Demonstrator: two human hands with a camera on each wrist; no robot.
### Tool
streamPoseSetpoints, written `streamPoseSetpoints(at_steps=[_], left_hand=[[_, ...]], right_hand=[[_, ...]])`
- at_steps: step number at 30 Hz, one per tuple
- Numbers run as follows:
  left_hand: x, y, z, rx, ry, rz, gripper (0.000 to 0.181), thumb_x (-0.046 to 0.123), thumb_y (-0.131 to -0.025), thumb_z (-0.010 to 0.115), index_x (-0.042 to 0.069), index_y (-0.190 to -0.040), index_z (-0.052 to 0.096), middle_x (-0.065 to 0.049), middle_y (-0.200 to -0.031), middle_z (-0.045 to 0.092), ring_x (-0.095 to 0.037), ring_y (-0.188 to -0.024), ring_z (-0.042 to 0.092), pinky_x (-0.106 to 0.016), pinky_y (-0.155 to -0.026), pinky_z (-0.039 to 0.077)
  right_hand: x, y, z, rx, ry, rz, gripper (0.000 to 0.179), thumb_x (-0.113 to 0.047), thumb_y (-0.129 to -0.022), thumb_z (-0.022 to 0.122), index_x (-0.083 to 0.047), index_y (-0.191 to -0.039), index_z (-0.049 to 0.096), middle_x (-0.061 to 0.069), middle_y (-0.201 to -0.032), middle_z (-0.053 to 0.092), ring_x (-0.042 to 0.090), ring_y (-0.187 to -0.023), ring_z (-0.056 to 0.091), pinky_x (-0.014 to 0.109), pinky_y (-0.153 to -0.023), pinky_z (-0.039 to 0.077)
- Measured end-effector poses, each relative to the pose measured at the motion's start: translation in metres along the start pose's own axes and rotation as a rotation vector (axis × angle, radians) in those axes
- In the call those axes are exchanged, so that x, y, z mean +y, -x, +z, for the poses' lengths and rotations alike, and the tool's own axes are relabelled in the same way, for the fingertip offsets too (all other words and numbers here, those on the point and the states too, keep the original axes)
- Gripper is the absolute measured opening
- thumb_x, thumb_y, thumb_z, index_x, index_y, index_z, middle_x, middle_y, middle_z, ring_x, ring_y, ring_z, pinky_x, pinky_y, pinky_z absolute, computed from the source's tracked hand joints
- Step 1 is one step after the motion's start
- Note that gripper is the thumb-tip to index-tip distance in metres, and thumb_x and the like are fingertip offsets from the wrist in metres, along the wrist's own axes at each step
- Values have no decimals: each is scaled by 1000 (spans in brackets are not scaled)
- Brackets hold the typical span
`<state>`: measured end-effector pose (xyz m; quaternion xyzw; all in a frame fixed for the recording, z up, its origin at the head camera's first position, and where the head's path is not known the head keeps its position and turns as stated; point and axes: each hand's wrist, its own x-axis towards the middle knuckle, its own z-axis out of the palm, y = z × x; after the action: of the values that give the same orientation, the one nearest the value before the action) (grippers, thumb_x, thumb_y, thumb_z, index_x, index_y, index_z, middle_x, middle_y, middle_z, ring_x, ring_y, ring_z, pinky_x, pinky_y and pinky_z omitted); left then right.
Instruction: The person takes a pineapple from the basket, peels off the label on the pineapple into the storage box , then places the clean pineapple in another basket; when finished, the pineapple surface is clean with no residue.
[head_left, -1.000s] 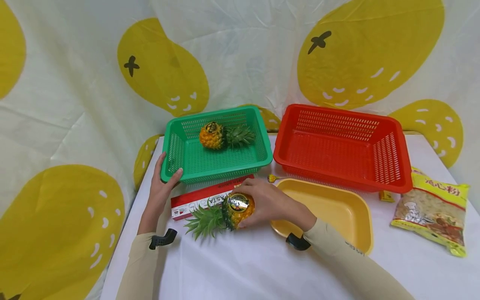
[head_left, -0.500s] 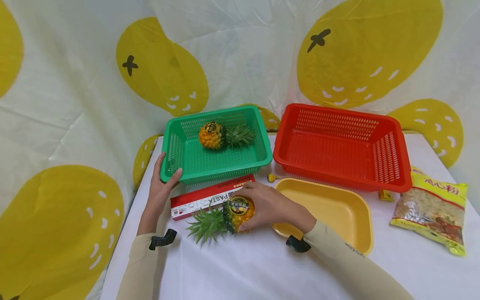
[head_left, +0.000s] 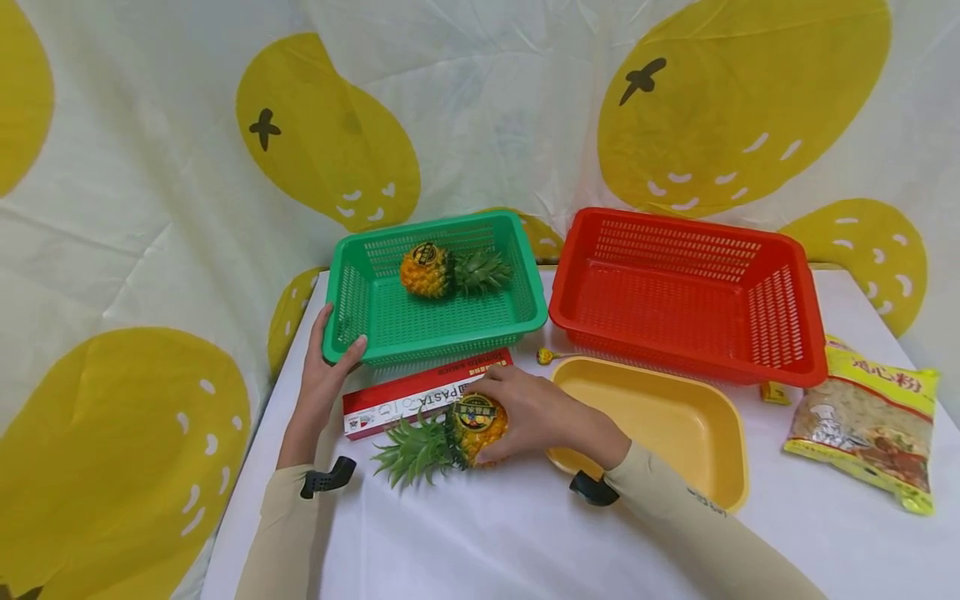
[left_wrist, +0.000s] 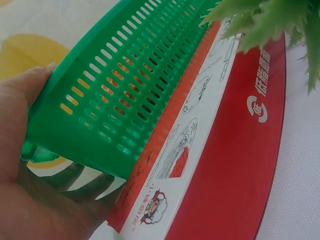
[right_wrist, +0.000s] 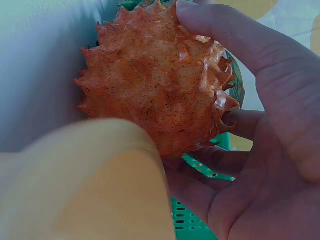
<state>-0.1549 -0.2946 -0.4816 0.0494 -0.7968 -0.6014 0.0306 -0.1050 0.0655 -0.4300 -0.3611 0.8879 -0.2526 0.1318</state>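
My right hand grips a small pineapple by its fruit end, its leafy crown pointing left and a black-and-gold label facing up. In the right wrist view, the thumb and fingers wrap round the spiky orange base of this pineapple. My left hand holds the left front corner of the green basket, thumb at the rim and fingers curled below it in the left wrist view. Inside that basket lies another pineapple. A red-and-white pasta box lies along the basket's front, partly behind the gripped pineapple.
A red basket stands right of the green one. In front of it sits a yellow tray, partly under my right forearm. A lollipop-like yellow ball lies between them. At far right are a pasta bag and a small yellow packet.
The pineapple in my right hand has shifted slightly toward me and turned a little, so its label shows less glare. My left hand stays at the green basket's corner.
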Motion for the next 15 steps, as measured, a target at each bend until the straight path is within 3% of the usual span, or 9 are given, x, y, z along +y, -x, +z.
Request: streamPoseSetpoints(at_steps=[5,7,9,12,15], left_hand=[[5,5,3,47,8,-8,94,38,-99,75,39,-169,13,-3,-170,22,-31,-149,29,-56,-116,39],[13,12,6,89,2,18,94,35,-99,75,33,-169,13,-7,-168,26,-31,-147,33,-55,-116,40],[22,21,9,149,-13,80,91,29,-100,74,24,-169,16,-13,-165,29,-33,-143,39,-54,-115,42],[37,33,12,264,-58,221,81,19,-101,73,10,-165,26,-21,-161,34,-40,-136,47,-51,-110,47],[46,44,11,376,-85,355,68,9,-99,73,-2,-156,37,-24,-153,42,-46,-126,53,-39,-103,51]], right_hand=[[-1,1,0,0,-17,3,82,-56,-75,93,-21,-144,64,0,-129,57,14,-112,55,35,-85,56],[-1,1,0,-1,-20,1,83,-56,-75,92,-21,-144,63,0,-130,57,14,-113,54,36,-85,56],[-1,2,1,-1,-20,-1,83,-57,-75,92,-21,-145,63,0,-131,57,14,-114,54,36,-86,56],[-1,3,1,2,-17,-2,84,-57,-75,92,-21,-145,62,1,-132,57,15,-115,54,37,-86,56],[0,4,1,7,-6,-8,85,-57,-75,92,-20,-146,62,2,-133,57,16,-116,54,37,-87,56]])
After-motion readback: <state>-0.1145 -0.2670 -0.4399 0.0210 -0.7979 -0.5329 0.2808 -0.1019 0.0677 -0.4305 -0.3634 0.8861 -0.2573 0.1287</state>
